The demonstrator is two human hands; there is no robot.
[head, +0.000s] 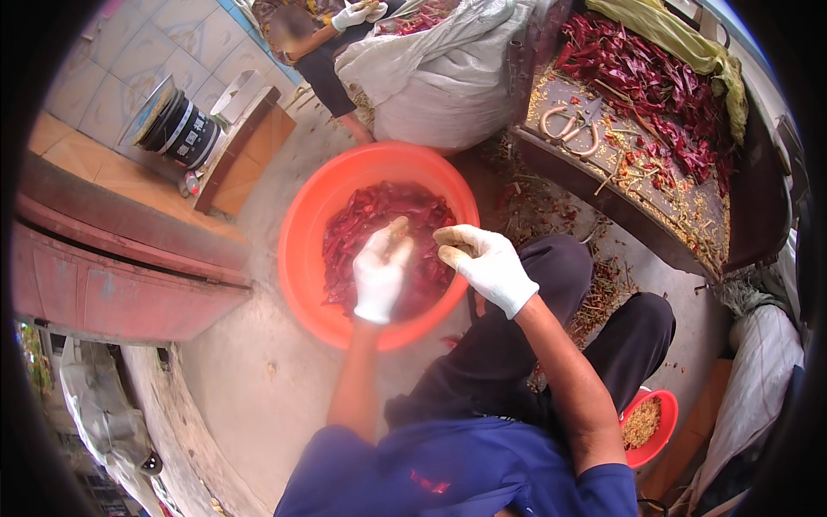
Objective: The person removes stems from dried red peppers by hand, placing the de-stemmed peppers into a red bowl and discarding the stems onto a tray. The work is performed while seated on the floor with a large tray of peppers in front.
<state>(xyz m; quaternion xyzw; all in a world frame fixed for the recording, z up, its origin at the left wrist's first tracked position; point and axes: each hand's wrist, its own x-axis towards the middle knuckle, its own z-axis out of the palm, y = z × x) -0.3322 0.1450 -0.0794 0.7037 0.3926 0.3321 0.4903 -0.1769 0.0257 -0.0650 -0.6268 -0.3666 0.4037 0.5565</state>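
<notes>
My left hand (381,268), in a white knit glove with stained fingertips, is over a large orange-red plastic basin (299,258). Its fingers are curled upward, and a small bit of something may lie between them; blur hides what. My right hand (488,258), gloved alike, is at the basin's right rim, thumb and fingers bent towards each other; whether they pinch anything cannot be told. Dried red chili peppers (362,216) fill the bottom of the basin. At the upper right a dark tray (620,210) holds more dried chilies (672,90), loose seeds, stems and scissors (572,132).
A white woven sack (439,84) stands behind the basin, beside another person (323,71) in gloves. Stems and seeds litter the floor (604,291). A small red bucket (665,430) of seeds is at the lower right. A black bucket (187,132) sits on the left.
</notes>
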